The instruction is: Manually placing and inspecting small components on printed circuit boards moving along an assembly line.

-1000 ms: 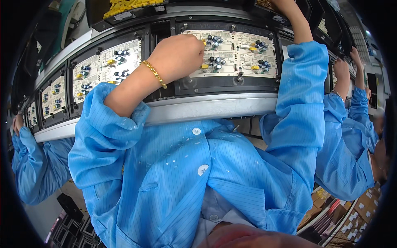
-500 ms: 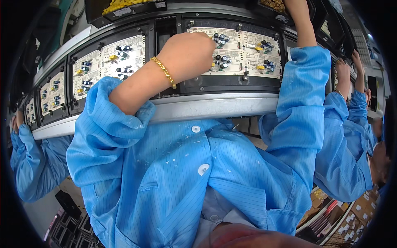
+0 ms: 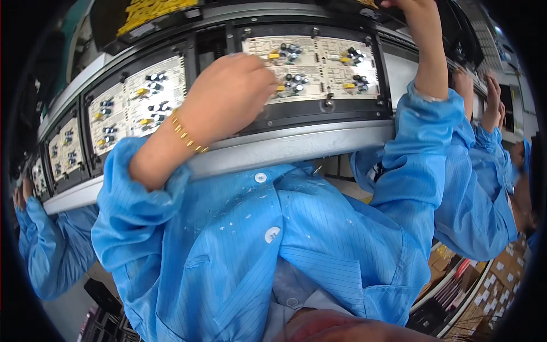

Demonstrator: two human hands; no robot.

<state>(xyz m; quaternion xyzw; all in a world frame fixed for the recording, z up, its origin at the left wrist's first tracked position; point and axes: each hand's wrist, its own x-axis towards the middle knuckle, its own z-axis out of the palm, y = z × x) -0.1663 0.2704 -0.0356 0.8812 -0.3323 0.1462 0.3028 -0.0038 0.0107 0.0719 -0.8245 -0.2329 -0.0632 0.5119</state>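
My left hand (image 3: 233,97), with a gold bracelet on its wrist, is curled at the left edge of a pale circuit board (image 3: 316,71). Its fingertips are turned under, so whatever they hold is hidden. The board lies in a black carrier frame (image 3: 319,115) and bears clusters of dark round capacitors and small yellow box-shaped parts. My right hand (image 3: 413,7) is raised at the top edge, beyond the board's right corner and near the dark bins. Its visible fingers are bent together; the picture's edge cuts off part of the hand, and no held object can be made out.
A bin of yellow parts (image 3: 156,12) stands behind the line. More boards in carriers (image 3: 126,105) run off to the left along a silver rail (image 3: 296,142). Co-workers in blue sleeves (image 3: 51,251) stand on both sides; cardboard boxes (image 3: 501,279) are at lower right.
My left hand has moved left and a little nearer to me, uncovering more of the board. My right hand has shifted up and slightly right. The view has shifted slightly.
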